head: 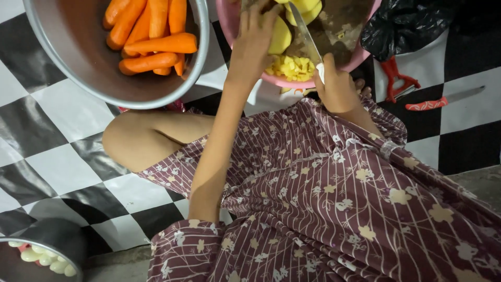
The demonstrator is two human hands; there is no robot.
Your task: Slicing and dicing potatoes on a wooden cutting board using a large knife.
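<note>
1. The work in hand looks like dicing a peeled yellow potato [280,35] on a board inside a pink basin [271,78], which sits on the checkered floor [47,151] just in front of the seated person's knees.
2. The left hand [254,42] presses down on the potato, fingers spread over its near side. Its grip is loosely curled rather than clenched, and it touches the potato from above.
3. The right hand [336,86] is wrapped fully around the handle of a knife [306,37]; the grip is closed tight, with the blade angling up and away across the basin, right beside the potato.
4. To do this step well, a sensible judgement is to tuck the left fingertips back from the blade's line, since they lie close to it, and to keep the cuts even so that new pieces match the pile of yellow cubes [292,67] at the near rim of the basin.
5. Left of the basin stands a metal bowl [78,62] of peeled carrots [151,39].
6. Right of the basin lie a red peeler [396,78], a red-handled knife [441,101] and a black bag [407,23].
</note>
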